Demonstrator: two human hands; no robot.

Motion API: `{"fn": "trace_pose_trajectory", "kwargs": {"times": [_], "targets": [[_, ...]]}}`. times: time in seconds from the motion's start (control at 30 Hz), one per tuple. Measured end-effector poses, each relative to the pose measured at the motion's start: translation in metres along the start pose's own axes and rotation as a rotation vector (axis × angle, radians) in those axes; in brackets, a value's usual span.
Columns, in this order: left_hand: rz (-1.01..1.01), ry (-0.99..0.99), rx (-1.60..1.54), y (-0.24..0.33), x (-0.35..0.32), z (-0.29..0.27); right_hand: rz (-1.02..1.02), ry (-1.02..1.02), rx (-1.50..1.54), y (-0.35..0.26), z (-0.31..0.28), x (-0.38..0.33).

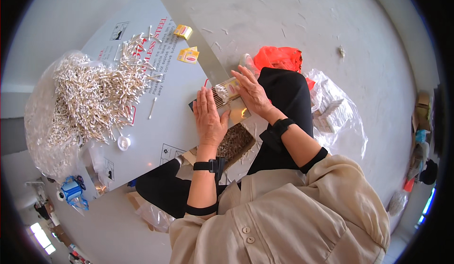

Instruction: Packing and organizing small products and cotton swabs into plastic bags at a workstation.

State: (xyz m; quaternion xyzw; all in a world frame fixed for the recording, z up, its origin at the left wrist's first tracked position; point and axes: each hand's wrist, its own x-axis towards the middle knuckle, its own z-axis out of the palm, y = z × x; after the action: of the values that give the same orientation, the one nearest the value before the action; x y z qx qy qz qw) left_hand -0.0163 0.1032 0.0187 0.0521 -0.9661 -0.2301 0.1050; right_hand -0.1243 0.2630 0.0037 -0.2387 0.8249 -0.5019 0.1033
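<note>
A row of cotton swabs (220,94) with white tips and brown sticks lies between my hands at the table's near right corner. My left hand (209,120) is flat with straight fingers against the left side of the row. On the other side, my right hand (254,94) has its fingers stretched out beside a small yellow and white packet (232,87) at the row's end. Beneath them is a shiny metal piece (238,111). Part of the row is hidden by my left fingers. An open cardboard box (244,140) with brown bits in it sits below, between my legs.
A large heap of loose cotton swabs (90,86) spills from a clear bag across the grey table (161,117). Yellow packets (188,55) lie near its far edge, and a small round white container (124,143) near the heap. Red plastic (279,58) and a bag of white bundles (332,112) rest at right.
</note>
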Motion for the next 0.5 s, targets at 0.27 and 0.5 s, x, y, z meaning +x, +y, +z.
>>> {"fn": "trace_pose_trajectory", "kwargs": {"times": [0.27, 0.5], "targets": [[-0.245, 0.345, -0.703, 0.002, 0.017, 0.019, 0.081, 0.111, 0.528, 0.014, 0.013, 0.01], [-0.277, 0.399, -0.895, 0.02, 0.026, 0.025, 0.085, 0.095, 0.539, 0.018, 0.02, 0.007]]}}
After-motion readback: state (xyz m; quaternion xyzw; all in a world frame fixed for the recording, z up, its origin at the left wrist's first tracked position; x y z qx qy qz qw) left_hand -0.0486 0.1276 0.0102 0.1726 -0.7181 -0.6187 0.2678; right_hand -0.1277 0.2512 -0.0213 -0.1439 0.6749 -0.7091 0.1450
